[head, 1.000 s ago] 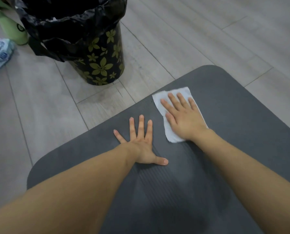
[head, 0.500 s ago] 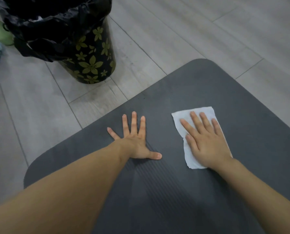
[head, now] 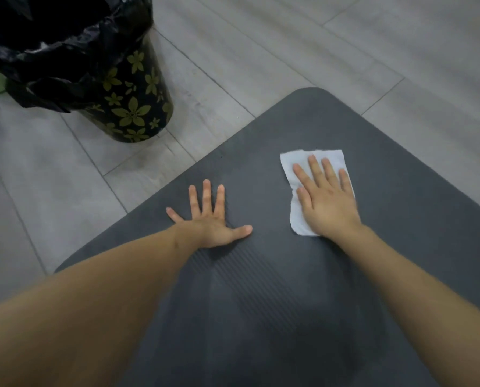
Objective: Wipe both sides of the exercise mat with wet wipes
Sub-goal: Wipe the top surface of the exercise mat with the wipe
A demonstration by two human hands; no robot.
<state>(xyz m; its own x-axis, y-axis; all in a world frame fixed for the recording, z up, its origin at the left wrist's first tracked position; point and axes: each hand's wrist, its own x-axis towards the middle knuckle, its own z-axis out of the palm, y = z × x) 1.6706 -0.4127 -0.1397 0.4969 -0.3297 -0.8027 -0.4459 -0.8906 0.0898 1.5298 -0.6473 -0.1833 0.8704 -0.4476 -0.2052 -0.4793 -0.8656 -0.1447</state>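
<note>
White wipe is lying under the flat right hand, fingers straight, while the flat, empty left hand is bracing the grey mat, likely against sliding.

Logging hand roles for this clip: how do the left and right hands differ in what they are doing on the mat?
The right hand presses a white wet wipe onto the mat; the left hand lies on bare mat with nothing under it. The left hand's fingers are splayed with the thumb stuck out sideways; the right hand's are closer together. The right hand sits nearer the mat's far corner. Both lie flat, palm down.
</note>
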